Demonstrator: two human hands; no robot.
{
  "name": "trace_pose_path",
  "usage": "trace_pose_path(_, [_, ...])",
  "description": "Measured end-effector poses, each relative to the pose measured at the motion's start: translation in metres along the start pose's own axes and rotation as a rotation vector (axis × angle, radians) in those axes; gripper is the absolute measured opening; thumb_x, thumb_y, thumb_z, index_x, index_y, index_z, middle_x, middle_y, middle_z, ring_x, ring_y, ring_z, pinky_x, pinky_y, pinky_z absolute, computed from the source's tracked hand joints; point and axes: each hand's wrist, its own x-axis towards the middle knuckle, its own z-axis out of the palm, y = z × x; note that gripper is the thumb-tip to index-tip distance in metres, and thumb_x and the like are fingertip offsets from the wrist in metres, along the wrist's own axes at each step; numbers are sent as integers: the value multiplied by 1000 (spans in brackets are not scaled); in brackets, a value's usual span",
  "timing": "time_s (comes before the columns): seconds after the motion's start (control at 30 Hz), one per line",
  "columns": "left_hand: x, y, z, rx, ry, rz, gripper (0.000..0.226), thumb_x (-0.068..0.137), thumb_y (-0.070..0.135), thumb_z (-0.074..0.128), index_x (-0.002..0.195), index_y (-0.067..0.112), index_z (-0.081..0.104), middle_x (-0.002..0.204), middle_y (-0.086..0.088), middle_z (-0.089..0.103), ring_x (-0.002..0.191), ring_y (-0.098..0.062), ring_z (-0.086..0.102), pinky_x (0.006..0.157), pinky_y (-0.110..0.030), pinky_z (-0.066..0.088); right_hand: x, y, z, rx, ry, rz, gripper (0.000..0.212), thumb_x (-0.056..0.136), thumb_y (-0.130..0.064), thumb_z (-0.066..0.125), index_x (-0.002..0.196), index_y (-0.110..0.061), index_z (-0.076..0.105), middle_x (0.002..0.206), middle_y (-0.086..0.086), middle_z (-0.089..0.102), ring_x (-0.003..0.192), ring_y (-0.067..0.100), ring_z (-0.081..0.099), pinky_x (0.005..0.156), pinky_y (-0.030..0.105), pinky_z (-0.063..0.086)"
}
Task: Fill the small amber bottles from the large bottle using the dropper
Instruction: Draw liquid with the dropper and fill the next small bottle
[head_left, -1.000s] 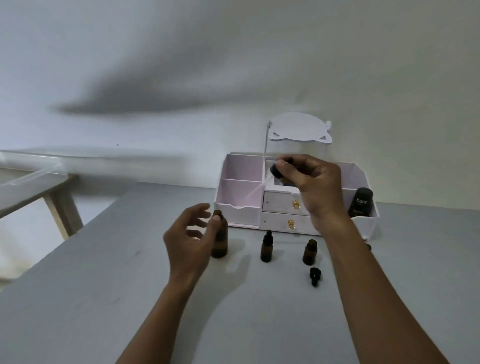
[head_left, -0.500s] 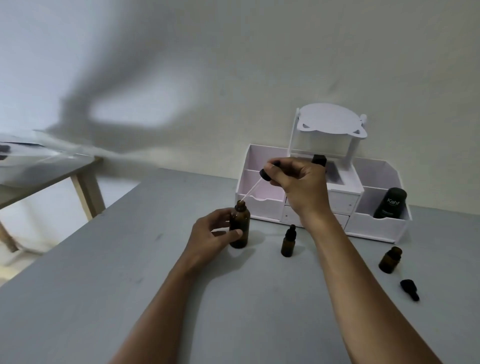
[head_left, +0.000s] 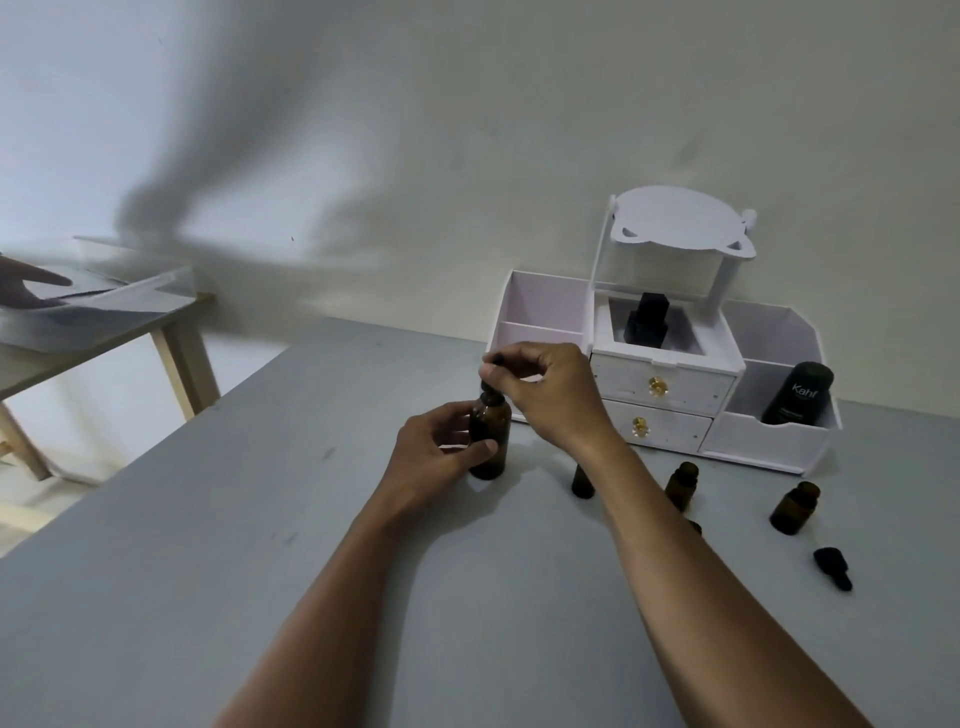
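Note:
The large amber bottle (head_left: 490, 436) stands upright on the grey table (head_left: 260, 519), and my left hand (head_left: 436, 452) grips its body. My right hand (head_left: 545, 389) pinches the dropper's black bulb (head_left: 491, 387) straight above the bottle's neck; the glass tube is inside the bottle. To the right stand three small amber bottles: one (head_left: 583, 480) partly hidden by my right forearm, an uncapped one (head_left: 681, 486), and an uncapped one (head_left: 795, 508) further right. A loose black dropper cap (head_left: 832, 567) lies at the far right.
A white desk organiser (head_left: 670, 395) with two drawers stands against the wall; a black bottle (head_left: 647, 325) sits in its middle tray and a dark Kahf bottle (head_left: 797, 392) in its right bin. A wooden side table (head_left: 104, 322) at the left bears papers and another person's hand (head_left: 26, 288).
My right hand came down with the dropper and put its tube into the large bottle. My left hand closed round the bottle. The camera turned left.

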Motion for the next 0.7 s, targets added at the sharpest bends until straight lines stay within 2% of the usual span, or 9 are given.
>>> trace_pose_path(0.17, [1, -2, 0, 8, 3, 8, 49, 79, 25, 81, 126, 26, 68, 113, 6, 75, 101, -8, 72, 92, -32, 58, -1, 3, 2, -14, -2, 37, 15, 86, -22, 75, 97, -13, 79, 89, -3, 77, 80, 0, 71, 70, -1, 46])
trace_pose_path(0.47, [3, -4, 1, 22, 10, 19, 49, 81, 23, 82, 127, 25, 68, 113, 6, 75, 99, -5, 71, 85, -21, 56, 1, 4, 7, -41, 46, 39, 9, 86, -18, 75, 90, -10, 79, 85, 0, 76, 74, 2, 68, 64, 0, 46])
trace_pose_path(0.7, [2, -3, 1, 12, 11, 23, 49, 81, 22, 81, 128, 23, 68, 114, 4, 75, 100, -8, 72, 82, -17, 56, 0, 2, 9, -61, 53, 50, 9, 87, -18, 74, 92, -12, 78, 83, -6, 72, 72, -2, 65, 63, 0, 45])
